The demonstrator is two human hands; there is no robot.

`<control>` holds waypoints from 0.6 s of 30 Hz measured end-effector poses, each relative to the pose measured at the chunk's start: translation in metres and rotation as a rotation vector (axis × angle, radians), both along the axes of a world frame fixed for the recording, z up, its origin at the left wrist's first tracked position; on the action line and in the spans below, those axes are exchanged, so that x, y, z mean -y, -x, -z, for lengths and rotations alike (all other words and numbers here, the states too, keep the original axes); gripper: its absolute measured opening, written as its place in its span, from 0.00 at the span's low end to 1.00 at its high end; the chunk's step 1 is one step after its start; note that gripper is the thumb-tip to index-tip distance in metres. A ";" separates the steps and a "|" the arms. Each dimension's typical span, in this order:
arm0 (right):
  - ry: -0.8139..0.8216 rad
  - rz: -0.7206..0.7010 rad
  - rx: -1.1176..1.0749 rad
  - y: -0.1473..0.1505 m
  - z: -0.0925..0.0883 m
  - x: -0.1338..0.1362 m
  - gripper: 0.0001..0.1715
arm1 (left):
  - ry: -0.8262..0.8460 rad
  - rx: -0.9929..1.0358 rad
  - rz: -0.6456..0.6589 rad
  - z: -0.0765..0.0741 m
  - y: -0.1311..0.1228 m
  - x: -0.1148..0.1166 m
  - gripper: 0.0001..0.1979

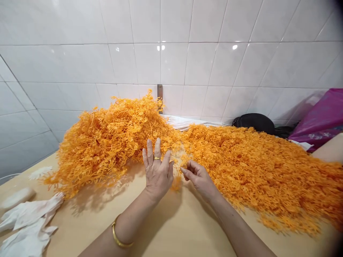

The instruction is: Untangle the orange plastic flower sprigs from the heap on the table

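My left hand (158, 173), with a gold ring and a bangle, is in the middle, back upward. Three fingers stand spread, while the thumb and index finger come together at a small orange plastic sprig (176, 164). On its other side, my right hand (197, 177) pinches the sprig between thumb and fingertips. Part of the sprig is hidden by the fingers. Behind my left hand rises a tall heap of branching orange plastic sprigs (107, 146). A lower, wider spread of similar orange pieces (268, 167) lies beside my right hand.
White crumpled cloths or gloves (29, 225) lie at the left of the pale table (171, 232). A black rounded case (255, 123) and a purple bag (320, 117) sit at the back right. A white tiled wall (177, 60) closes off the far side.
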State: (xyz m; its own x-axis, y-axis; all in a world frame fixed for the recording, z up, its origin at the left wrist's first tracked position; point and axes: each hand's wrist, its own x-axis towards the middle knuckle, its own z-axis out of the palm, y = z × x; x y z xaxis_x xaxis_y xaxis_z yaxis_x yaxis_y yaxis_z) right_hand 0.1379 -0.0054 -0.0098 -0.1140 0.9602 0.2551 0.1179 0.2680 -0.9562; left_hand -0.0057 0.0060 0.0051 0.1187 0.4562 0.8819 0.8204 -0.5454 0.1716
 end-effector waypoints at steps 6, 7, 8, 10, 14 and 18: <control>-0.002 -0.067 0.013 0.001 -0.002 0.000 0.12 | 0.038 0.035 0.430 0.006 0.002 -0.002 0.20; -0.006 -0.093 0.015 0.002 -0.002 0.000 0.11 | 0.140 0.052 0.488 0.009 0.000 -0.001 0.20; -0.007 -0.107 0.017 0.002 -0.001 0.001 0.10 | 0.268 0.074 0.526 0.013 -0.001 -0.001 0.19; -0.002 -0.098 0.021 0.004 -0.001 0.002 0.08 | 0.525 0.148 0.561 0.020 -0.004 -0.002 0.17; -0.018 0.013 0.026 0.005 -0.001 0.003 0.07 | 0.853 0.482 0.607 0.025 -0.008 -0.008 0.14; -0.030 0.089 -0.031 0.007 0.000 0.004 0.08 | 1.057 0.801 0.661 0.019 -0.011 -0.010 0.09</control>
